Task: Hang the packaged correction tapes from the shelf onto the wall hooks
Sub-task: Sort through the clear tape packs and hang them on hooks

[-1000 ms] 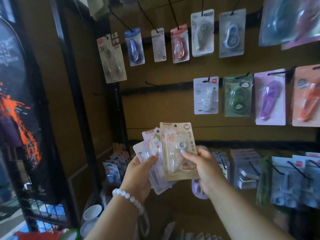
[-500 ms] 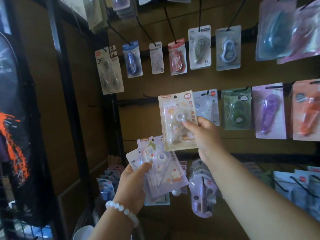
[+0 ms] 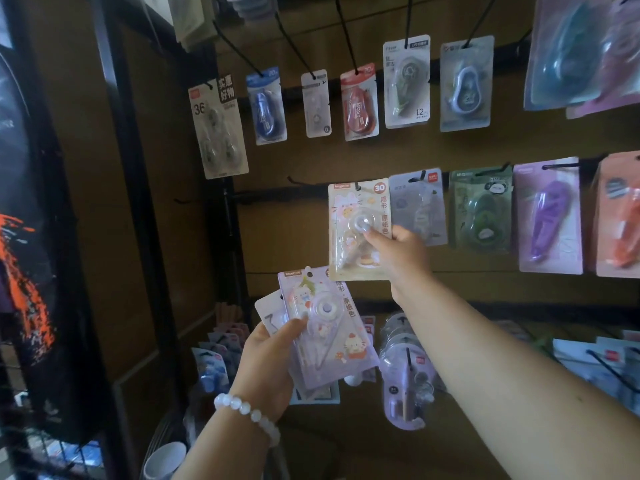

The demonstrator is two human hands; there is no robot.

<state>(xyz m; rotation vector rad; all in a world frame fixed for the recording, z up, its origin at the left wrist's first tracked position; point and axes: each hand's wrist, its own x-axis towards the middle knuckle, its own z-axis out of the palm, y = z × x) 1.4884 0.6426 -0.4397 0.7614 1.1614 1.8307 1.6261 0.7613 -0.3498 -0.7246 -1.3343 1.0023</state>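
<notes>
The yellow pack [image 3: 360, 230] is up at a middle-row hook [image 3: 357, 186], gripped by the right hand [image 3: 398, 252]; I cannot tell if it is on yet. The left hand [image 3: 270, 358] grips more packs [image 3: 327, 334] lower down. Those still need hanging.

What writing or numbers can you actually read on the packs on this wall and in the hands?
"30" on the beige pack in the right hand.
"36" on the grey triple pack, with a black tag reading "实惠好物".
"12" on the white pack with the green tape.
"Mosy", roughly, on the red pack.
"deli" on the pale grey pack, barely.
"3" on the white pack behind the purple pack in the left hand.
Other print is too blurred.
</notes>
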